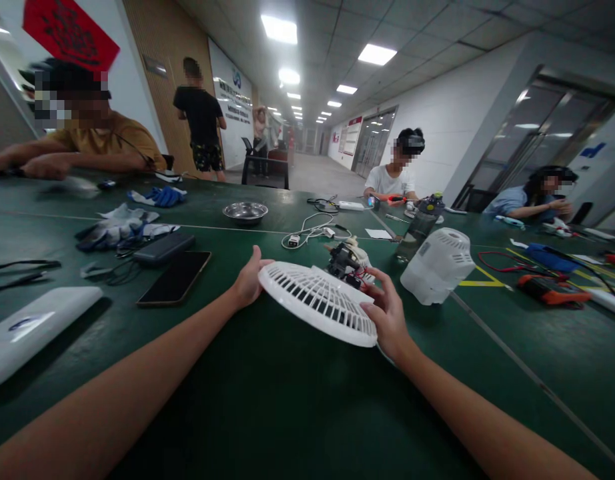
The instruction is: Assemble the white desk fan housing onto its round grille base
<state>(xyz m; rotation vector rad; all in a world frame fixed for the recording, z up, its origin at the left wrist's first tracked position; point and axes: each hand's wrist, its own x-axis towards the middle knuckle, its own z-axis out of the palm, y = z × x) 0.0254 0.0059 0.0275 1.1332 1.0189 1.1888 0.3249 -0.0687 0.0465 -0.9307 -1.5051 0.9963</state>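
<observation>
Between my two hands, tilted above the green table, is a round white fan grille (317, 297) with slotted openings. My left hand (248, 279) grips its left rim, thumb up and fingers partly hidden behind the edge. My right hand (390, 317) is closed on the right side, thumb on the grille and fingers reaching behind it. Just beyond the grille sits a dark motor assembly (343, 261) with red wires; whether it is joined to the grille I cannot tell. A white plastic housing (437, 267) stands right of my right hand.
A phone (175, 279), power bank (164, 247), gloves (117, 230) and white device (40, 327) lie left. Beyond are a metal bowl (245, 212), white cable (310, 230) and bottle (420, 227). An orange multimeter (552, 291) lies right. Other people sit around the table.
</observation>
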